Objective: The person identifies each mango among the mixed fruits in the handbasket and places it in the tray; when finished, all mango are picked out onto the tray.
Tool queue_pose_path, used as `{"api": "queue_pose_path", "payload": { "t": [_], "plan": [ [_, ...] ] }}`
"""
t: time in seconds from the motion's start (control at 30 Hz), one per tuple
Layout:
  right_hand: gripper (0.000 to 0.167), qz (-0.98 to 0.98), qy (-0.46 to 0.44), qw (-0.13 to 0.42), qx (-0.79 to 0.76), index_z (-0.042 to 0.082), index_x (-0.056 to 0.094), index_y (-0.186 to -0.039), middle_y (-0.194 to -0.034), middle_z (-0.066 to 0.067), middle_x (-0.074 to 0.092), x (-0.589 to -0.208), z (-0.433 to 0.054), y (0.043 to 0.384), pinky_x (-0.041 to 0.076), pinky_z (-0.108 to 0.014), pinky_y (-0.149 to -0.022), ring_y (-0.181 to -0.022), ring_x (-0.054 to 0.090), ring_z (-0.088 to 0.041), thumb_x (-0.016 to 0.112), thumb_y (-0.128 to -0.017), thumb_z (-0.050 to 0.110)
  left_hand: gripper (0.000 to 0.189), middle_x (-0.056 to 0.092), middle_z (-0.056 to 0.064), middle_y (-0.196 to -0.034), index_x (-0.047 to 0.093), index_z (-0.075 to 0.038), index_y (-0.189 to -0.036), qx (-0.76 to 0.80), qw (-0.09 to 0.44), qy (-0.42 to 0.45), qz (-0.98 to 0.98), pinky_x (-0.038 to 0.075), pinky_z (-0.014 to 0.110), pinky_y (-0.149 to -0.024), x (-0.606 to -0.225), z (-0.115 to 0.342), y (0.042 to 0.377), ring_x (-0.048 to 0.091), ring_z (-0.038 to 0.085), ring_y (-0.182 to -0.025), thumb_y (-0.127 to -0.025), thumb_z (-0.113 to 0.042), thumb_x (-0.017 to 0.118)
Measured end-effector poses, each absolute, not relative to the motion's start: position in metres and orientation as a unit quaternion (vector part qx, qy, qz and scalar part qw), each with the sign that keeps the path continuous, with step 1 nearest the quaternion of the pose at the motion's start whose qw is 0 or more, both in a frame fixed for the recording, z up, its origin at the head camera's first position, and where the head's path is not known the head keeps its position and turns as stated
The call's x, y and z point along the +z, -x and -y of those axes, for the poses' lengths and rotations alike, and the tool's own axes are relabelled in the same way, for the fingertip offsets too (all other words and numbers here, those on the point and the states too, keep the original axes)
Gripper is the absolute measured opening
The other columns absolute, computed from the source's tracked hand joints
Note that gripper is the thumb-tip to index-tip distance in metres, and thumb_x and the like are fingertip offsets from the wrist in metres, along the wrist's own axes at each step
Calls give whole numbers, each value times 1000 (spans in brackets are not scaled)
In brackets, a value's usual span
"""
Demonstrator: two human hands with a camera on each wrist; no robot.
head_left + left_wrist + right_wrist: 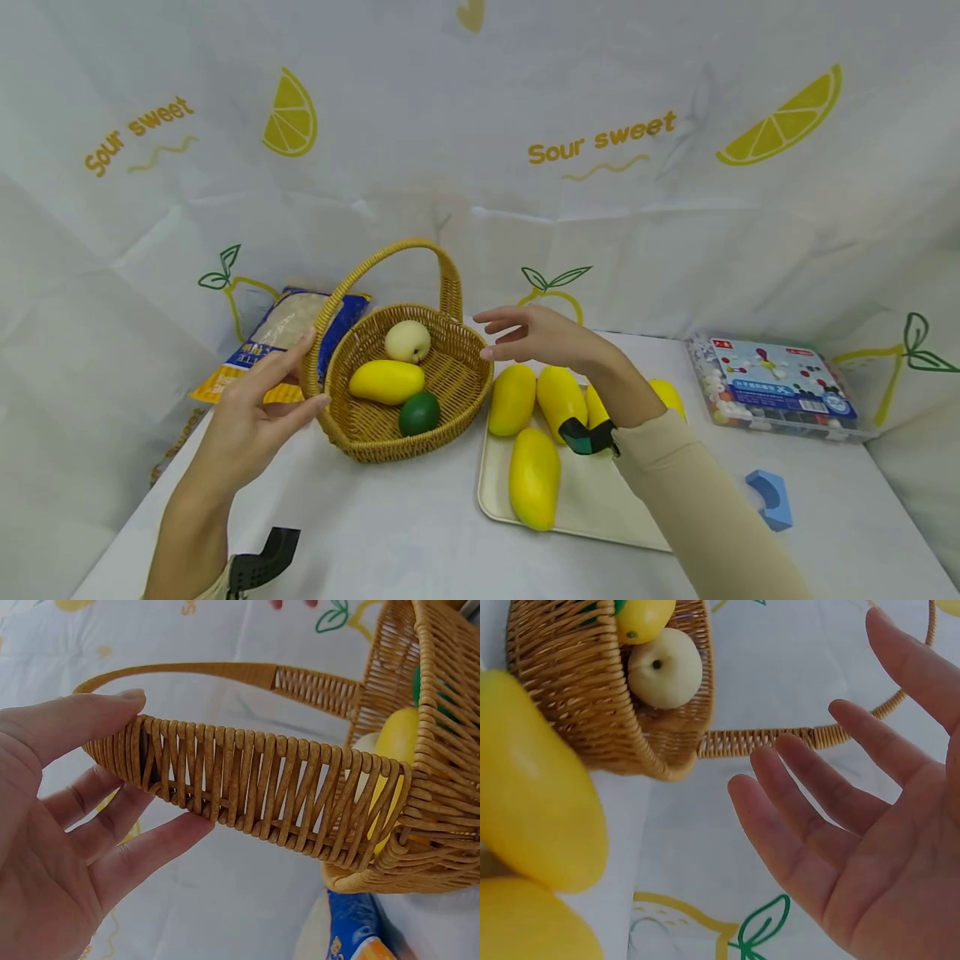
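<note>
A woven wicker basket [408, 450] with a tall arched handle [262, 787] stands left of centre. Inside lie a yellow mango [386, 382], a pale round pear-like fruit [407, 341] and a dark green fruit [419, 414]. My left hand [243, 429] holds the left side of the handle, thumb on one edge and fingers on the other, as the left wrist view shows. Beyond the basket's right rim hovers my right hand [543, 336], its fingers spread and apart from the handle [757, 741], with nothing in them.
Right of the basket, a cream tray [600, 508] bears several yellow mangoes [535, 479], partly behind my right forearm. A blue-and-yellow bag [281, 333] lies behind the basket. Farther right are a clear box of colourful pieces [780, 383] and a light-blue block [772, 500].
</note>
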State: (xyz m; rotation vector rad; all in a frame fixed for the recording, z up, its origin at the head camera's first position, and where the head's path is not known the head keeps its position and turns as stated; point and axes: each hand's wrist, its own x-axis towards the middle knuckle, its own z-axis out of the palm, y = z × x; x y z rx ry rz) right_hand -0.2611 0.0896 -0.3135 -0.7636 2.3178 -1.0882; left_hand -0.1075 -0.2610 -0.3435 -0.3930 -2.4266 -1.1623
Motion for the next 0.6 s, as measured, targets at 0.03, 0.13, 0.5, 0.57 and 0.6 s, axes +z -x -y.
{"api": "queue_pose_path", "payload": {
  "t": [0.03,0.13,0.5,0.57,0.6],
  "plan": [
    [64,-842,279,237,-397,26,50,-151,-152,-9,55,-313,-85,263,58,-44,-106,-133,59,-27,73,-94,40,83,57,-8,-101,47,-20,-154,-417,210,141,873,61,11,-74,-343,261,107,56,0,-92,-83,12,76],
    [62,-835,279,248,-403,27,51,-151,-151,-9,55,-313,-71,268,58,-45,-106,-131,61,-26,73,-94,40,83,57,-8,-101,48,-20,-153,-419,212,143,871,61,11,-74,-344,261,107,56,1,-92,-82,13,76],
    [57,-818,286,267,-422,28,53,-149,-151,-7,54,-317,-26,279,60,-33,-91,-117,62,-22,71,-96,37,82,58,-9,-102,48,-19,-153,-426,208,141,869,61,12,-75,-343,261,107,56,1,-93,-83,12,76],
    [57,-814,279,275,-428,28,53,-149,-152,-9,54,-319,-19,281,60,-32,-90,-118,62,-21,71,-96,36,82,58,-9,-102,48,-19,-153,-428,207,142,869,62,12,-75,-343,260,107,56,1,-93,-83,12,75],
    [56,-813,279,279,-428,28,54,-149,-153,-10,53,-320,-16,283,61,-32,-90,-117,62,-21,71,-96,36,82,58,-9,-103,48,-19,-153,-428,207,141,868,62,12,-74,-343,260,107,56,1,-93,-83,12,75]
  ]
}}
